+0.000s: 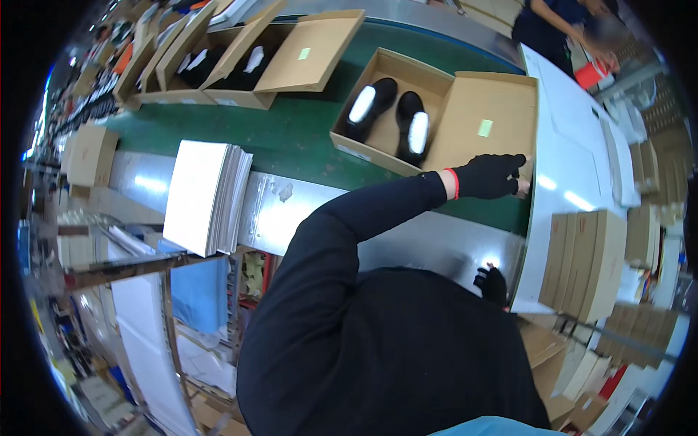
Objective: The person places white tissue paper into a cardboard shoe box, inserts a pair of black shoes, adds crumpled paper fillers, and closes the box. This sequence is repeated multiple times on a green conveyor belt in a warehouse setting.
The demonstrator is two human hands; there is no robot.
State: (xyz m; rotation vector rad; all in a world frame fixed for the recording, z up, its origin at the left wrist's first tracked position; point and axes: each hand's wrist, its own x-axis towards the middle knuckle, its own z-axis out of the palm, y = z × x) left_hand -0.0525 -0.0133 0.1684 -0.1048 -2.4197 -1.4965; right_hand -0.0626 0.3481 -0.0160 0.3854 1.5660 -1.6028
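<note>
An open brown cardboard shoebox (385, 62) rests on the green conveyor belt (291, 138). Inside it a pair of black shoes (407, 109) shows white paper on top. The shoebox lid (494, 94) is folded back to the right, with a pale green label on its inner side. My left hand (488, 176), in a black glove with bare fingertips, reaches across with its fingers closed at the lid's near right corner. My right hand (492, 285), gloved alike, is low by the metal edge, fingers apart and holding nothing that I can see.
More open shoeboxes (240, 98) with black shoes line the belt at the far left. A stack of white sheets (200, 196) stands on the metal ledge (291, 211). On the right are a white table (574, 160) and stacked brown boxes (582, 261). Another person (552, 29) works beyond.
</note>
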